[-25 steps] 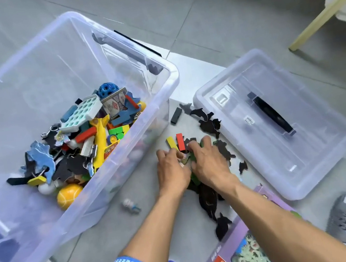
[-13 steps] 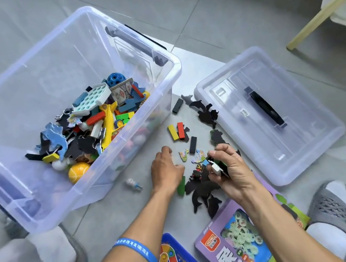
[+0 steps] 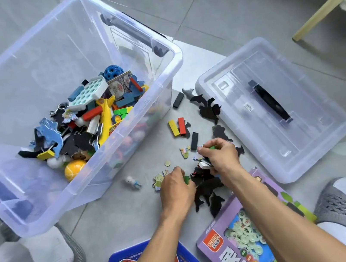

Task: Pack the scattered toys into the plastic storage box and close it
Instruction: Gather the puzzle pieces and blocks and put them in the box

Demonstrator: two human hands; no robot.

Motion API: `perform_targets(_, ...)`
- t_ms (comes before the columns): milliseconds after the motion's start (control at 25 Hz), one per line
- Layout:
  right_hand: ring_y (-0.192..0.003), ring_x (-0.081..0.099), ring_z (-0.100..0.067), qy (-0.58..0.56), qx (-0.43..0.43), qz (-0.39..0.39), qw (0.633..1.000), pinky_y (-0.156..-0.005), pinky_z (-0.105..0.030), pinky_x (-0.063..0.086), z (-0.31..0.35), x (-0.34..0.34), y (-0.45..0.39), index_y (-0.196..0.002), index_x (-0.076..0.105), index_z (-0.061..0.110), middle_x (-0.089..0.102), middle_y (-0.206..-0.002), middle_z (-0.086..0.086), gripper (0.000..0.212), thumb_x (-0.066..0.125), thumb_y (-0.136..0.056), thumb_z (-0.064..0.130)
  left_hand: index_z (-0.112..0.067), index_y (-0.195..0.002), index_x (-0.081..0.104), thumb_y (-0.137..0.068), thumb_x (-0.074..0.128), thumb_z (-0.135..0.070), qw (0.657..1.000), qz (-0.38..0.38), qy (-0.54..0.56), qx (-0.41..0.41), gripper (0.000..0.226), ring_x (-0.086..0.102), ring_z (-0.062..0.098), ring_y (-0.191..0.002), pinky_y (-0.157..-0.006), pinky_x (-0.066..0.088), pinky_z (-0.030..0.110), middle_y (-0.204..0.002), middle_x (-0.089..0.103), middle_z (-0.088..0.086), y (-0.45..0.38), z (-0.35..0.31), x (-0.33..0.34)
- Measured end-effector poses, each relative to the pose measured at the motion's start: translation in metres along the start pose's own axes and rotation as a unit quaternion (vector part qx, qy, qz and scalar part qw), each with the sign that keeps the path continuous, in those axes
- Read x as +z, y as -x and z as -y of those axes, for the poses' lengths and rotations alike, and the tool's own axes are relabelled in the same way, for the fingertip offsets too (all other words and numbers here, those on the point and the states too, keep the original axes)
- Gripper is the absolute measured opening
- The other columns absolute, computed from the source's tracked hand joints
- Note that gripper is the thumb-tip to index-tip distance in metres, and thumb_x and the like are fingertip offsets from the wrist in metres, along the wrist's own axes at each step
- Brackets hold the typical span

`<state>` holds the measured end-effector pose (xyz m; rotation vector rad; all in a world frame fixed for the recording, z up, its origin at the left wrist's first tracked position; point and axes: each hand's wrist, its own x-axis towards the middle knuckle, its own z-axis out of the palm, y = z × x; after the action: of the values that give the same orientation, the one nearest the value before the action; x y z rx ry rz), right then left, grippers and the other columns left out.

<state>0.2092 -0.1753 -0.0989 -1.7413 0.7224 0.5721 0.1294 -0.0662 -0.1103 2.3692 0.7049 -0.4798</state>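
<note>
Two hands' grips, left (image 3: 175, 187) and right (image 3: 219, 157), curled on toy pieces (image 3: 205, 184) between box (image 3: 98, 181), lid (image 3: 278, 114).

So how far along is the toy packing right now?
Partly done: the storage box already holds a heap of toys. In hand: the right hand and left hand grip small pieces. Left: the black foam shapes, yellow and red blocks, both game boxes, then the lid.
</note>
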Motion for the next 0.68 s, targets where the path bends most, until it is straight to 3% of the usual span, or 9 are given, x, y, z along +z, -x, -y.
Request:
perform_targets(80, -0.074, 0.065, -0.024, 0.187, -0.097, -0.05, 0.976, -0.064, -0.037, 0.054, 0.007, 0.019, -0.018, -0.089, 0.061, 0.017, 0.063, -0.083, -0.001, 0.023, 0.077, -0.079, 0.029, -0.012, -0.081, 0.07, -0.08, 0.061, -0.022, 0.976, -0.01, 0.175, -0.131, 0.014, 0.065, 0.024, -0.079, -0.064, 0.045, 0.027, -0.092, 0.073, 0.007, -0.008, -0.002, -0.009)
perform_targets(120, -0.084, 0.065, -0.027, 0.276, -0.126, -0.064, 0.951, -0.07, -0.036, 0.051, 0.009, 0.028, -0.024, -0.097, 0.059, 0.015, 0.064, -0.092, -0.004, 0.027, 0.073, -0.082, 0.032, -0.01, -0.073, 0.068, -0.08, 0.059, -0.019, 0.937, -0.008, 0.288, -0.196, 0.014, 0.064, 0.024, -0.068, -0.056, 0.043, 0.026, -0.085, 0.073, 0.009, -0.014, -0.005, -0.018)
perform_targets(200, -0.094, 0.063, -0.032, 0.38, -0.151, -0.079, 0.909, -0.069, -0.035, 0.043, 0.01, 0.041, -0.029, -0.108, 0.052, 0.011, 0.063, -0.104, -0.01, 0.033, 0.065, -0.086, 0.032, -0.01, -0.07, 0.061, -0.081, 0.054, -0.009, 0.86, 0.005, 0.442, -0.254, 0.013, 0.061, 0.023, -0.052, -0.047, 0.038, 0.022, -0.069, 0.065, 0.009, -0.032, -0.013, -0.036)
perform_targets(240, -0.092, 0.063, -0.033, 0.39, -0.149, -0.079, 0.905, -0.068, -0.034, 0.043, 0.009, 0.045, -0.031, -0.108, 0.05, 0.011, 0.063, -0.103, -0.01, 0.032, 0.063, -0.086, 0.03, -0.01, -0.07, 0.058, -0.082, 0.051, -0.006, 0.859, 0.0, 0.447, -0.249, 0.014, 0.06, 0.022, -0.048, -0.045, 0.038, 0.021, -0.065, 0.062, 0.008, -0.047, -0.016, -0.042)
perform_targets(280, -0.087, 0.064, -0.031, 0.369, -0.137, -0.073, 0.916, -0.066, -0.034, 0.046, 0.006, 0.044, -0.033, -0.105, 0.05, 0.013, 0.065, -0.098, -0.009, 0.031, 0.064, -0.082, 0.027, -0.011, -0.069, 0.056, -0.082, 0.049, -0.006, 0.871, -0.008, 0.431, -0.234, 0.016, 0.058, 0.021, -0.046, -0.043, 0.039, 0.02, -0.064, 0.062, 0.008, -0.06, -0.022, -0.047)
perform_targets(360, -0.073, 0.066, -0.024, 0.212, -0.09, -0.053, 0.972, -0.063, -0.037, 0.055, 0.003, 0.032, -0.032, -0.098, 0.053, 0.02, 0.066, -0.089, -0.003, 0.029, 0.067, -0.073, 0.025, -0.014, -0.069, 0.056, -0.082, 0.049, -0.017, 0.928, -0.045, 0.33, -0.164, 0.015, 0.062, 0.023, -0.053, -0.048, 0.049, 0.023, -0.069, 0.066, 0.009, -0.086, -0.039, -0.051)
perform_targets(440, -0.061, 0.06, -0.018, 0.013, -0.031, -0.014, 0.999, -0.052, -0.028, 0.051, 0.005, 0.011, -0.019, -0.1, 0.062, 0.022, 0.062, -0.084, -0.001, 0.028, 0.073, -0.075, 0.019, -0.015, -0.09, 0.056, -0.083, 0.061, -0.038, 0.988, -0.058, 0.128, -0.058, 0.025, 0.066, 0.029, -0.08, -0.069, 0.054, 0.033, -0.089, 0.068, 0.01, -0.105, -0.052, -0.042)
perform_targets(520, -0.047, 0.053, -0.015, -0.137, 0.015, 0.062, 0.989, -0.04, -0.017, 0.038, 0.009, -0.009, 0.005, -0.103, 0.067, 0.017, 0.06, -0.075, -0.006, 0.022, 0.069, -0.083, 0.008, -0.009, -0.114, 0.049, -0.08, 0.068, -0.047, 0.998, -0.049, -0.029, -0.002, 0.055, 0.062, 0.035, -0.1, -0.077, 0.049, 0.037, -0.109, 0.065, 0.013, -0.112, -0.061, -0.032)
perform_targets(680, -0.041, 0.045, -0.013, -0.293, 0.073, 0.152, 0.941, -0.041, -0.017, 0.02, 0.007, -0.035, 0.035, -0.106, 0.066, 0.016, 0.057, -0.068, -0.004, 0.024, 0.054, -0.089, 0.005, -0.008, -0.117, 0.045, -0.079, 0.069, -0.044, 0.998, -0.035, -0.041, 0.009, 0.057, 0.06, 0.036, -0.105, -0.08, 0.048, 0.038, -0.114, 0.061, 0.014, -0.113, -0.059, -0.024)
